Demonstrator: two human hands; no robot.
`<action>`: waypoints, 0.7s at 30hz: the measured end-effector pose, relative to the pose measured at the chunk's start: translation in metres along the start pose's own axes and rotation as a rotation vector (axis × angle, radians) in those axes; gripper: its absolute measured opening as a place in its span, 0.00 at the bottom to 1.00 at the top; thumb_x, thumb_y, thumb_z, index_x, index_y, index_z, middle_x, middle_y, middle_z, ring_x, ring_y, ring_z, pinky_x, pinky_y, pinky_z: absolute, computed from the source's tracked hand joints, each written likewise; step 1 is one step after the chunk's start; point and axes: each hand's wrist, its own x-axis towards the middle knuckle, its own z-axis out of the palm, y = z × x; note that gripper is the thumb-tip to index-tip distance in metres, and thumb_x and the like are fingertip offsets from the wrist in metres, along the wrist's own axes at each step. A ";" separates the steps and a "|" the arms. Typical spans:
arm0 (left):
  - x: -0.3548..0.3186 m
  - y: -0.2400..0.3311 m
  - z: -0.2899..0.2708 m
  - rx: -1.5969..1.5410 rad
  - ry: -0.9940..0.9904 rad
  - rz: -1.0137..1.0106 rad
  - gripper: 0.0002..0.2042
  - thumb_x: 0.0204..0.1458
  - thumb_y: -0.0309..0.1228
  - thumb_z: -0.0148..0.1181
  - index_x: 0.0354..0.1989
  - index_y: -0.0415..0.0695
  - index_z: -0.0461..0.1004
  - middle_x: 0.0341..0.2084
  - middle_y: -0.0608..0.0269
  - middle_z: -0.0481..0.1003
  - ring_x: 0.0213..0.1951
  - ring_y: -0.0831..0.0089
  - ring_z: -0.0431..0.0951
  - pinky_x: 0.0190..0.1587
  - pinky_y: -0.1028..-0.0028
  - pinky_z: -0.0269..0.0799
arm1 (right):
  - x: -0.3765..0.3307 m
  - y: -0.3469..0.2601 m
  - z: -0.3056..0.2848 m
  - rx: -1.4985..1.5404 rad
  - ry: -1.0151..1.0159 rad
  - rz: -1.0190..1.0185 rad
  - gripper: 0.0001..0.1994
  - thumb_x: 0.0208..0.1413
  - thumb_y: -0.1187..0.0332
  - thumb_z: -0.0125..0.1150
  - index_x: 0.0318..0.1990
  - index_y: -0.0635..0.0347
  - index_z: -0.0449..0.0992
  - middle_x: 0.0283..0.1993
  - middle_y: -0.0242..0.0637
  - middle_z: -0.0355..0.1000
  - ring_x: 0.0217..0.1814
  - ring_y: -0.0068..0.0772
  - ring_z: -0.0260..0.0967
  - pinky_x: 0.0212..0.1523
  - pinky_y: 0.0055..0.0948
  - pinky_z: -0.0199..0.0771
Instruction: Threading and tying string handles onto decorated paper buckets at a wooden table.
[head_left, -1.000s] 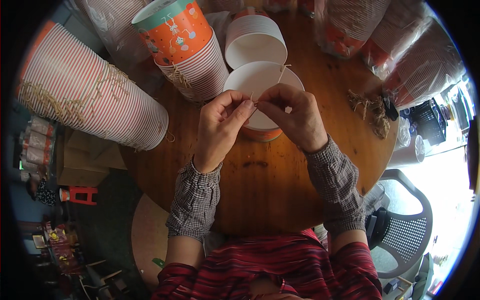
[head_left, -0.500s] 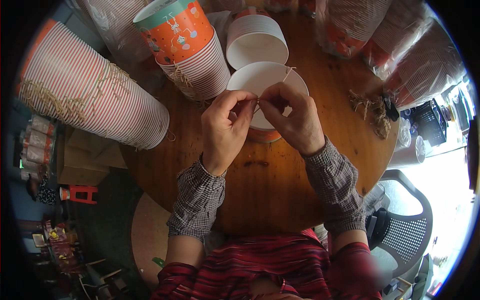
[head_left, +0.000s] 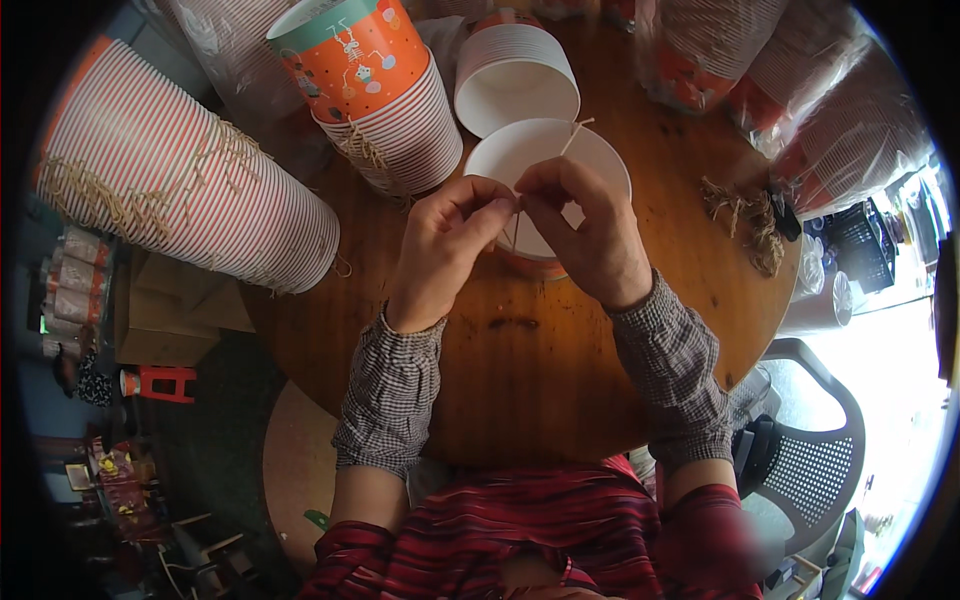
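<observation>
A white-lined paper bucket (head_left: 606, 170) with an orange outside stands on the table, its mouth toward me. Over its near rim, my left hand (head_left: 440, 250) and my right hand (head_left: 598, 245) meet with thumbs and forefingers pinched. Both appear closed on a thin piece of twine (head_left: 515, 232), of which a short strand shows below the fingertips. A pale twine end (head_left: 572, 138) crosses the bucket's far rim, beyond my right hand. Most of the bit between the fingertips is hidden.
Left lies a long stack of nested buckets (head_left: 220, 190) with twine ends along it. Behind are an orange patterned bucket stack (head_left: 375, 105) and another white-lined stack (head_left: 515, 95). A twine bundle (head_left: 755, 225) lies right, near plastic-wrapped stacks (head_left: 850, 140). A grey chair (head_left: 815, 450) stands at right.
My left hand has shifted slightly left and down, and the fingertips have drawn a little apart. The bucket has moved slightly to the right and away.
</observation>
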 end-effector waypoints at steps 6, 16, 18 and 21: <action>0.001 -0.002 -0.004 -0.419 -0.080 -0.242 0.09 0.56 0.28 0.55 0.41 0.35 0.74 0.29 0.66 0.74 0.26 0.83 0.65 0.30 0.83 0.62 | 0.002 0.020 0.001 0.499 -0.044 0.141 0.07 0.53 0.81 0.58 0.39 0.64 0.71 0.36 0.31 0.72 0.40 0.22 0.72 0.42 0.24 0.74; 0.002 -0.006 -0.003 -0.545 -0.107 -0.222 0.10 0.57 0.27 0.53 0.43 0.34 0.74 0.30 0.63 0.75 0.27 0.81 0.67 0.32 0.81 0.63 | 0.001 0.016 -0.003 0.315 -0.059 0.053 0.08 0.52 0.78 0.61 0.41 0.64 0.74 0.38 0.34 0.75 0.42 0.24 0.74 0.46 0.24 0.75; 0.001 -0.005 -0.002 -0.543 -0.103 -0.221 0.10 0.57 0.27 0.53 0.43 0.34 0.74 0.29 0.64 0.74 0.27 0.81 0.67 0.32 0.81 0.63 | 0.001 0.016 -0.004 0.293 -0.044 0.051 0.08 0.52 0.77 0.62 0.40 0.63 0.75 0.37 0.34 0.76 0.40 0.24 0.75 0.45 0.24 0.75; 0.001 -0.007 -0.003 -0.477 -0.117 -0.192 0.11 0.57 0.28 0.54 0.44 0.34 0.74 0.29 0.65 0.74 0.27 0.81 0.68 0.32 0.81 0.64 | 0.001 0.017 -0.005 0.280 -0.005 0.013 0.07 0.52 0.76 0.62 0.39 0.63 0.76 0.36 0.32 0.77 0.38 0.24 0.75 0.43 0.23 0.75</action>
